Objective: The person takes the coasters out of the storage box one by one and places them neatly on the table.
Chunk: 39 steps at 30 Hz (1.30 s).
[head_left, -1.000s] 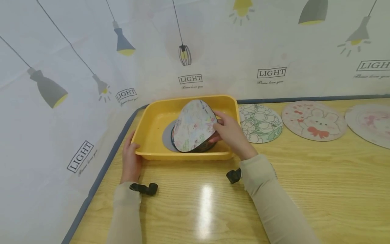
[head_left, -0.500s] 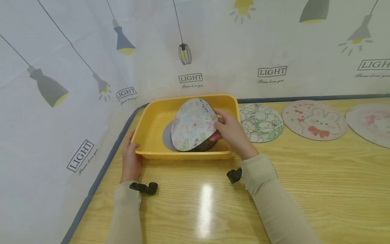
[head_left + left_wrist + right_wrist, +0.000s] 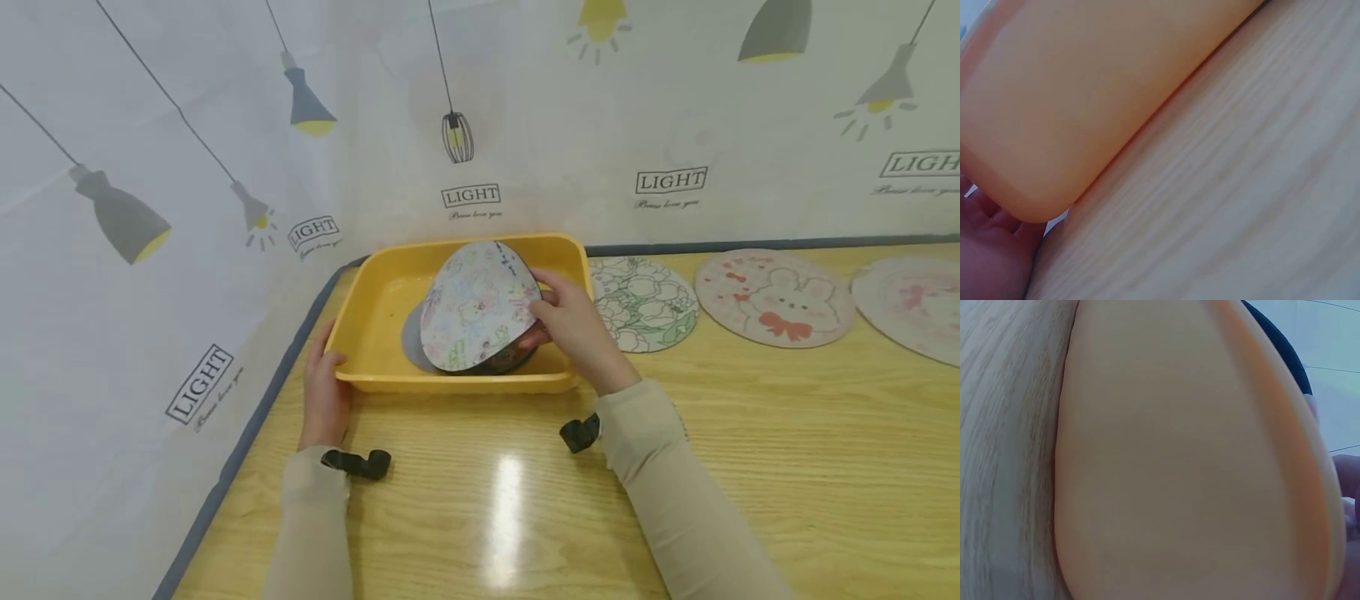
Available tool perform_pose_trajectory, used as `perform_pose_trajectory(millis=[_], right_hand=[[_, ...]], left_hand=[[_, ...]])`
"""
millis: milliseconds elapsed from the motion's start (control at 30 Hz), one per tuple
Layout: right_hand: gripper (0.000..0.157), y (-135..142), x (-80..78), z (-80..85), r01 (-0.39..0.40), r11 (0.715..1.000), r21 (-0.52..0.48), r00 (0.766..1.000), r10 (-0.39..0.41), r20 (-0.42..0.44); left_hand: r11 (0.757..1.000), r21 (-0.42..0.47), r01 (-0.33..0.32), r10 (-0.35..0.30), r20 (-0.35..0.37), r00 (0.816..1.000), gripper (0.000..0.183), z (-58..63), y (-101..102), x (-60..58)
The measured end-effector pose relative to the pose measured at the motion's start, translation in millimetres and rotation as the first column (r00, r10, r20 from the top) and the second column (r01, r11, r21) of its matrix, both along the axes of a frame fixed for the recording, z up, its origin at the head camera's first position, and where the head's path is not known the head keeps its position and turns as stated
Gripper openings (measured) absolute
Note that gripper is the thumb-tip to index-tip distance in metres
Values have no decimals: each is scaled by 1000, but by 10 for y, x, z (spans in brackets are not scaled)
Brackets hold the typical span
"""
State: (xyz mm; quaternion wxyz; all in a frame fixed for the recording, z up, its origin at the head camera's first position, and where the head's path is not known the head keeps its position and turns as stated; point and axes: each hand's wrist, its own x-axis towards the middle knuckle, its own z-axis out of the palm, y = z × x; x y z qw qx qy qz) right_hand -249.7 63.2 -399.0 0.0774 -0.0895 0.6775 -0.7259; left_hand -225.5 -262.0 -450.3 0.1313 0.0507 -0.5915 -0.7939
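Note:
In the head view, a yellow plastic tub (image 3: 375,333) stands at the back of the table. My left hand (image 3: 326,396) holds its left front corner, thumb over the rim and fingers along the outside. Over the tub's right half, my right hand (image 3: 577,329) pinches the right edge of a round mat (image 3: 476,308) with a pale, colourful drawing. This mat is tilted and bent. Beneath it lie a grey round piece (image 3: 414,337) and a dark one (image 3: 510,358), both partly hidden. Both wrist views mostly show the tub's outer wall (image 3: 1166,456).
To the right of the tub, several round mats lie in a row: a tulip one (image 3: 645,304), a bunny one (image 3: 776,296) and a pink-patterned one (image 3: 911,304). A lamp-printed wall covering (image 3: 555,125) rises behind the wooden table (image 3: 465,500).
The held round mat has shifted slightly and covers a little more of the pieces below. My left hand stays on the tub's corner.

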Motion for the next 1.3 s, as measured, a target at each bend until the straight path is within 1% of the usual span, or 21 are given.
perform_pose_trajectory(millis=[200, 367, 567, 700, 833, 933, 1033, 1300], right_hand=[[46, 18, 18, 2, -2, 1000, -15, 1000, 2, -13], [46, 27, 32, 11, 2, 999, -36, 1000, -2, -8], [47, 58, 59, 35, 30, 998, -59, 1000, -30, 8], [47, 89, 68, 47, 64, 994, -86, 998, -62, 24], [47, 116, 115, 123, 77, 992, -103, 996, -72, 49], [46, 153, 109, 128, 77, 990, -115, 995, -69, 72], [46, 215, 56, 64, 82, 987, -136, 994, -71, 82], [49, 376, 54, 65, 97, 981, -169, 994, -86, 73]], left_hand=[[1000, 2, 9, -9, 0, 1000, 58, -3, -2, -4], [1000, 2, 1, -1, 6, 1000, 59, -16, -1, -15], [1000, -2, -11, 11, 21, 1000, 60, -33, -1, -15], [1000, -16, -17, 17, 19, 1000, 59, -41, 1, -14], [999, -33, -11, 11, 9, 1000, 58, -55, -9, -9], [999, -33, -11, 11, 5, 1000, 58, -63, -17, -9], [1000, -29, -12, 12, 1, 1000, 58, -73, -11, -18], [1000, -9, -11, 10, -18, 1000, 59, -99, -12, -37]])
